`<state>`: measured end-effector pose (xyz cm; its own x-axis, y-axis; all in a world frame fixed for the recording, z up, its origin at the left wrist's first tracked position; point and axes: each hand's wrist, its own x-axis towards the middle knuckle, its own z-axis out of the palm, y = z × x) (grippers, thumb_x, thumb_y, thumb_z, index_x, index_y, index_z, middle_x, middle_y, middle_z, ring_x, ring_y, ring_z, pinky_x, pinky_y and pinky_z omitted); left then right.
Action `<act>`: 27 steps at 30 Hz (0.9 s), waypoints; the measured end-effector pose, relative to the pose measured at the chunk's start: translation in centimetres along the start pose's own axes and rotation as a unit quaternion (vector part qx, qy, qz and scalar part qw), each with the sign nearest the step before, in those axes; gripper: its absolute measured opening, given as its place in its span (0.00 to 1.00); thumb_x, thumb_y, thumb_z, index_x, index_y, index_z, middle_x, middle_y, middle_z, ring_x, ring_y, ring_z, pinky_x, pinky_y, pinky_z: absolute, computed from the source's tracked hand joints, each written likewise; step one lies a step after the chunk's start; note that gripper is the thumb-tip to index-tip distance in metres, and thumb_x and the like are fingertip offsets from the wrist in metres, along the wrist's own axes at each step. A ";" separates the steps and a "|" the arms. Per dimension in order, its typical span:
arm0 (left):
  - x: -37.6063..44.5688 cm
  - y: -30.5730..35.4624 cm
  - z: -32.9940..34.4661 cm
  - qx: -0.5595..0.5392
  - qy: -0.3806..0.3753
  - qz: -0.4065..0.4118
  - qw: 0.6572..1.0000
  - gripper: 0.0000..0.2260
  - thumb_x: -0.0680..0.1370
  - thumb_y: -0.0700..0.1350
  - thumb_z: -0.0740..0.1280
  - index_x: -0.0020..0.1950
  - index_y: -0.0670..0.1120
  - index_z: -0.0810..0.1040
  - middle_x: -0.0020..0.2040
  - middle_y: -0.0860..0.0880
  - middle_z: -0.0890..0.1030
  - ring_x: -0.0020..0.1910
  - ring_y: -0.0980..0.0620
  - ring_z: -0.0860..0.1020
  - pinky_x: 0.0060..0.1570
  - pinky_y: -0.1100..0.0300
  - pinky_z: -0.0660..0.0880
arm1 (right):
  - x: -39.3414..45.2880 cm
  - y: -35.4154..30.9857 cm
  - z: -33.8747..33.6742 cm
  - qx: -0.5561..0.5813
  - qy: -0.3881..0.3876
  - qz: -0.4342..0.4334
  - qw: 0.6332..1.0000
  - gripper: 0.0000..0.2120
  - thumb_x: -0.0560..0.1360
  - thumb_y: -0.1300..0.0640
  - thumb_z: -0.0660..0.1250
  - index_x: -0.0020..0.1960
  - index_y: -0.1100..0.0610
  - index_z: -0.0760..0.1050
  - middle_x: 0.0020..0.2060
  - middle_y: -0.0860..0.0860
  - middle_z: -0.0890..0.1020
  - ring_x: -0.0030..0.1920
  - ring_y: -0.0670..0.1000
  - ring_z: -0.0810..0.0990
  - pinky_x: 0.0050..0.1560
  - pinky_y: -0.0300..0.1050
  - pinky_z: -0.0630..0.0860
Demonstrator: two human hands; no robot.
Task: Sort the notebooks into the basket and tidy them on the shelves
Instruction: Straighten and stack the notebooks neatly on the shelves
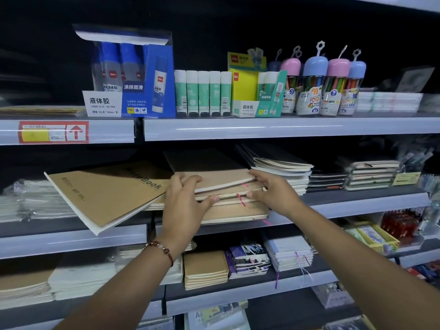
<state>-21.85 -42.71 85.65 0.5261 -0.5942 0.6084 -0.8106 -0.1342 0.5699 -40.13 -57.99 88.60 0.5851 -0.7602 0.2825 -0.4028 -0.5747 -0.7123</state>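
On the middle shelf of a stationery display, a large kraft-brown notebook lies askew at far left, its long axis running diagonally and one corner jutting out past the shelf lip, its inner edge tucked against the neighbouring pile. Just right of it, the left hand, a beaded bracelet at the wrist, grips the left edge of the brown notebook stack: fingers curled over the top cover, thumb pressed in among the lower books. The right hand clasps the same stack from the opposite side, fingers laid along the upper right corner and thumb pinching the front edge near a pink thread marker. The stack thus sits directly between the two hands, long axis running back into the shelf, its books fanned and slightly twisted out of line. Squaring it looks to be the step in hand; the crooked notebook lies nearer the left hand. Further right stand a pile of pale notebooks and darker bound ones. No basket is in view.
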 end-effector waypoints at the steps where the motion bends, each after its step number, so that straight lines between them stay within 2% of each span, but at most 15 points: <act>1: 0.3 0.2 0.2 0.016 -0.005 0.002 1.000 0.26 0.71 0.61 0.74 0.66 0.52 0.76 0.69 0.49 0.66 0.67 0.47 0.68 0.65 0.53 0.71 | 0.2 0.1 0.0 0.010 0.007 0.006 1.000 0.32 0.71 0.55 0.77 0.73 0.47 0.71 0.64 0.46 0.79 0.62 0.46 0.78 0.65 0.44 0.73; 3: 0.9 0.2 0.3 0.029 -0.022 0.000 0.999 0.27 0.71 0.60 0.74 0.67 0.52 0.75 0.70 0.49 0.65 0.66 0.47 0.70 0.64 0.51 0.73 | 0.4 0.2 0.3 0.039 0.024 0.019 0.999 0.32 0.71 0.57 0.77 0.73 0.49 0.71 0.66 0.47 0.79 0.63 0.46 0.78 0.64 0.43 0.72; 6: 1.5 -0.6 -0.4 0.012 -0.068 -0.001 0.998 0.29 0.71 0.58 0.76 0.70 0.54 0.73 0.73 0.51 0.61 0.69 0.49 0.68 0.66 0.55 0.70 | 0.3 0.1 0.9 0.071 0.053 0.031 0.996 0.29 0.71 0.57 0.78 0.70 0.49 0.74 0.62 0.47 0.80 0.61 0.46 0.78 0.60 0.40 0.71; 9: 2.1 -1.6 -1.7 0.012 -0.148 0.003 0.989 0.37 0.67 0.60 0.78 0.73 0.56 0.68 0.75 0.53 0.57 0.72 0.50 0.64 0.69 0.55 0.67 | -0.1 0.4 1.0 0.068 0.069 0.020 0.995 0.25 0.69 0.55 0.79 0.65 0.48 0.78 0.57 0.45 0.82 0.57 0.44 0.79 0.55 0.38 0.72; 11: 2.4 -1.9 -2.3 0.031 -0.181 0.014 0.983 0.40 0.66 0.60 0.79 0.74 0.56 0.66 0.76 0.54 0.55 0.72 0.49 0.65 0.69 0.54 0.68 | -0.4 0.8 0.7 0.072 0.062 0.010 0.995 0.25 0.69 0.55 0.79 0.64 0.48 0.79 0.55 0.44 0.81 0.57 0.43 0.80 0.56 0.39 0.74; 14: 2.8 -2.1 -2.5 0.070 -0.161 0.039 0.984 0.37 0.68 0.60 0.77 0.74 0.57 0.66 0.73 0.54 0.59 0.65 0.51 0.71 0.62 0.56 0.73 | -0.3 1.6 0.2 0.053 0.013 -0.010 0.998 0.33 0.65 0.54 0.81 0.68 0.45 0.75 0.60 0.44 0.79 0.60 0.45 0.79 0.62 0.48 0.77; 17: 3.0 -2.4 -2.3 0.052 -0.146 0.040 0.987 0.36 0.68 0.60 0.78 0.72 0.57 0.68 0.70 0.56 0.61 0.63 0.53 0.71 0.60 0.59 0.72 | 0.3 2.0 0.4 0.023 -0.019 -0.005 1.000 0.40 0.63 0.50 0.82 0.71 0.41 0.70 0.62 0.43 0.78 0.61 0.45 0.77 0.61 0.44 0.75; 20: 3.1 -2.5 -1.9 0.026 -0.128 0.024 0.991 0.35 0.69 0.57 0.78 0.73 0.56 0.69 0.71 0.55 0.63 0.65 0.54 0.70 0.62 0.60 0.69 | 1.1 1.7 0.8 0.027 -0.005 0.004 1.000 0.31 0.66 0.53 0.81 0.65 0.43 0.73 0.54 0.42 0.80 0.57 0.45 0.79 0.52 0.38 0.72; 23: 3.1 -2.2 -1.0 0.020 -0.102 0.017 0.994 0.32 0.71 0.54 0.77 0.72 0.55 0.70 0.70 0.53 0.64 0.66 0.52 0.70 0.62 0.61 0.69 | 1.6 1.2 1.1 0.008 0.035 0.010 0.999 0.31 0.67 0.52 0.81 0.68 0.49 0.75 0.49 0.42 0.78 0.54 0.46 0.78 0.50 0.39 0.69; 27: 3.4 -1.9 0.3 0.034 -0.058 0.017 0.998 0.29 0.72 0.50 0.77 0.70 0.53 0.72 0.63 0.50 0.67 0.58 0.51 0.73 0.58 0.58 0.73 | 2.3 1.0 2.1 -0.019 0.080 0.003 0.997 0.23 0.67 0.51 0.80 0.60 0.51 0.78 0.45 0.43 0.79 0.47 0.48 0.77 0.40 0.39 0.68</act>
<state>-18.59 -44.70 86.44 0.4682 -0.6867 0.5560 -0.8447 -0.1632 0.5097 -37.75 -59.71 87.18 0.4637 -0.8009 0.3788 -0.4348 -0.5783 -0.6903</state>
